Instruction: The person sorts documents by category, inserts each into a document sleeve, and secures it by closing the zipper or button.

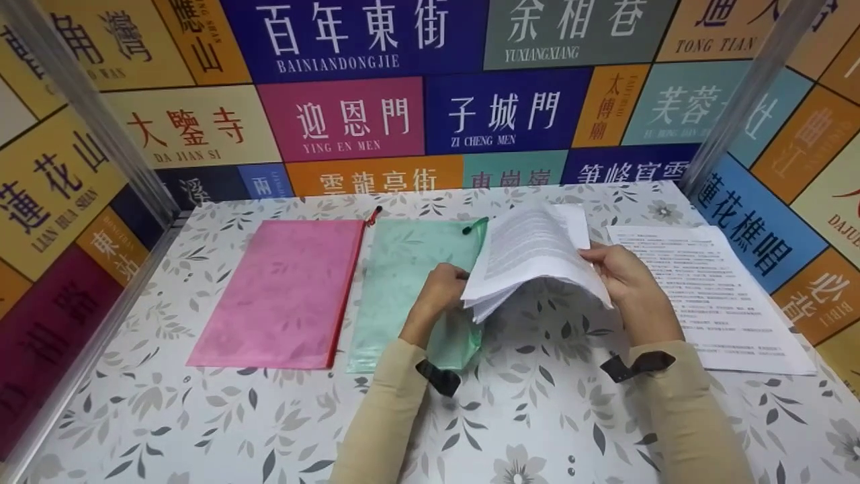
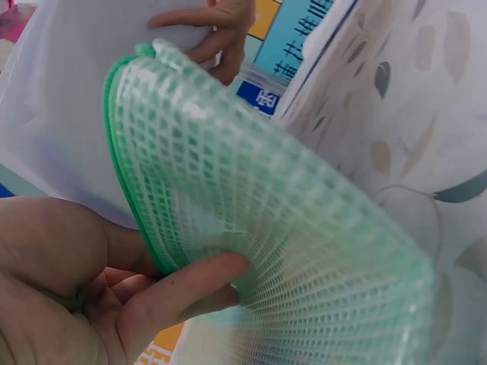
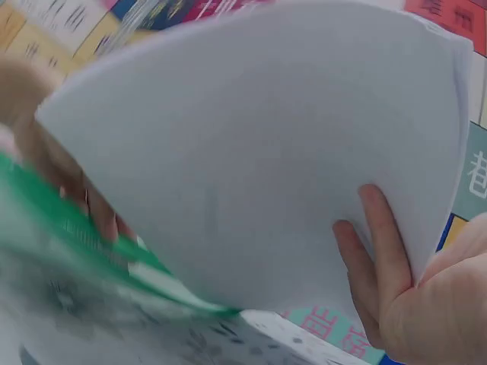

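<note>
1. The left hand point(image 1: 437, 292) pinches the green folder point(image 1: 390, 289) at its right edge; the folder lies mid-table.
2. The right hand point(image 1: 625, 279) holds a bowed bundle of papers point(image 1: 531, 249) by its right side, just right of the folder.
3. A pink folder point(image 1: 275, 296) lies left, another paper stack point(image 1: 719, 296) right.

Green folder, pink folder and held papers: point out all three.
Green folder point(image 1: 398, 286): head view, middle of its front.
Pink folder point(image 1: 277, 296): head view, middle of its front.
Held papers point(image 1: 527, 250): head view, printed face of the curved top sheet.
</note>
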Action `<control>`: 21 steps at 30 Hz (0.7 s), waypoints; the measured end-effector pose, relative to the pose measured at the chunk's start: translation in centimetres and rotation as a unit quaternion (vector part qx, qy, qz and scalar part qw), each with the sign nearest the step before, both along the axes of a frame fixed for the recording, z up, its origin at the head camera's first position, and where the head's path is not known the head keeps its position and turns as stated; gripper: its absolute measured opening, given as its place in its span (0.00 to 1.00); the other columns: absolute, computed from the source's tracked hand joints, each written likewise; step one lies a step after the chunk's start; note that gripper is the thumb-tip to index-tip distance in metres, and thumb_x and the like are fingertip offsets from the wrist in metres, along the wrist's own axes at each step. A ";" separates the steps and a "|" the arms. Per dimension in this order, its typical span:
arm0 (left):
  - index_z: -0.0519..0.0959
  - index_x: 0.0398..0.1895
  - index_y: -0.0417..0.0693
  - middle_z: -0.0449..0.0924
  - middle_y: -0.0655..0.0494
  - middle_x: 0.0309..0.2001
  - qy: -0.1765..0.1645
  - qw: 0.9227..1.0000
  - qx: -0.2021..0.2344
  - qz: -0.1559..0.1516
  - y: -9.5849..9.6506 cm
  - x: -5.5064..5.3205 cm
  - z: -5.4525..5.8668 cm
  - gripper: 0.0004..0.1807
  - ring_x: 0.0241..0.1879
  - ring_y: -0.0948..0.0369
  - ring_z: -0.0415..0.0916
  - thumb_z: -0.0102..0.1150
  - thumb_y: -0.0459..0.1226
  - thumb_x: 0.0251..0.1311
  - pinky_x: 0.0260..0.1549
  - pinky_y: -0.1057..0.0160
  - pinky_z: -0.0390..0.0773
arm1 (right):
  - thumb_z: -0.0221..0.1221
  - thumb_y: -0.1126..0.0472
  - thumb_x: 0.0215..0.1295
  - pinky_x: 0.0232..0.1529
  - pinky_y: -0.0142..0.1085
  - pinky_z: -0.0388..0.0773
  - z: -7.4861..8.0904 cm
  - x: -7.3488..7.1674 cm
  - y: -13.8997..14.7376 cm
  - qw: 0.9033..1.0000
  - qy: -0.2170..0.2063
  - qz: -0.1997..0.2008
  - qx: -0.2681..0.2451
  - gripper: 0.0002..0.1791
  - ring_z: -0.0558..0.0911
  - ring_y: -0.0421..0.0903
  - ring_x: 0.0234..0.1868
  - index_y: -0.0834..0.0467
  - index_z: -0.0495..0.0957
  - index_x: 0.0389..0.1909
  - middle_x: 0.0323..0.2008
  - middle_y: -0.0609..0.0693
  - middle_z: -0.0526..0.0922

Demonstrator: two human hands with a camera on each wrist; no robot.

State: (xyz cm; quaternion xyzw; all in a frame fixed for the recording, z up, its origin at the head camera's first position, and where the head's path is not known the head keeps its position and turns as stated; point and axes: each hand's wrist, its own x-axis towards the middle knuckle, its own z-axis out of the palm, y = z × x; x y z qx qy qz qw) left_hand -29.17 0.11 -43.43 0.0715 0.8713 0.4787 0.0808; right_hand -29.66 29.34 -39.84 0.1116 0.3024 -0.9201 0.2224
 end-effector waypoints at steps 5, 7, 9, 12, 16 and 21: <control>0.88 0.39 0.37 0.88 0.48 0.36 -0.006 1.000 0.005 0.006 -0.5 -0.3 0.0 0.13 0.31 0.58 0.77 0.57 0.36 0.62 0.31 0.62 0.78 | 0.35 0.77 0.75 0.45 0.37 0.84 -0.2 -0.1 0.4 0.997 0.043 0.017 0.066 0.39 0.84 0.48 0.45 0.54 0.32 0.79 0.46 0.56 0.78; 0.84 0.24 0.38 0.79 0.54 0.22 -0.013 1.000 -0.001 0.010 -0.6 -0.5 0.0 0.12 0.22 0.62 0.66 0.54 0.32 0.61 0.22 0.66 0.68 | 0.36 0.77 0.75 0.44 0.37 0.84 -0.2 -0.1 0.7 0.995 0.048 0.021 0.089 0.39 0.84 0.47 0.44 0.53 0.31 0.79 0.45 0.56 0.79; 0.71 0.13 0.43 0.64 0.59 0.14 -0.024 1.000 -0.006 0.015 -0.5 -0.6 0.0 0.17 0.16 0.65 0.55 0.51 0.28 0.60 0.17 0.67 0.58 | 0.37 0.76 0.75 0.43 0.37 0.84 -0.2 -0.1 1.0 0.992 0.050 0.023 0.114 0.40 0.85 0.47 0.44 0.53 0.32 0.80 0.44 0.55 0.80; 0.58 0.10 0.50 0.50 0.61 0.12 -0.039 0.999 -0.007 0.026 -0.5 -0.7 0.1 0.23 0.13 0.65 0.47 0.49 0.25 0.60 0.14 0.66 0.52 | 0.39 0.75 0.75 0.43 0.36 0.84 -0.1 -0.1 1.2 0.987 0.051 0.025 0.152 0.41 0.85 0.45 0.43 0.53 0.31 0.81 0.44 0.53 0.82; 0.56 0.09 0.51 0.49 0.62 0.12 -0.032 0.999 -0.012 0.038 -0.3 -0.5 0.2 0.24 0.13 0.65 0.46 0.49 0.25 0.59 0.14 0.66 0.51 | 0.41 0.72 0.76 0.42 0.34 0.83 0.4 0.1 1.1 0.969 0.075 0.033 0.232 0.41 0.85 0.42 0.42 0.53 0.31 0.81 0.42 0.49 0.83; 0.53 0.10 0.52 0.47 0.62 0.12 0.003 0.999 -0.023 0.025 0.1 0.2 0.6 0.25 0.12 0.66 0.43 0.48 0.26 0.59 0.13 0.67 0.50 | 0.44 0.66 0.78 0.43 0.32 0.84 1.5 1.0 0.9 0.939 0.124 0.018 0.321 0.40 0.86 0.40 0.43 0.54 0.33 0.81 0.45 0.45 0.83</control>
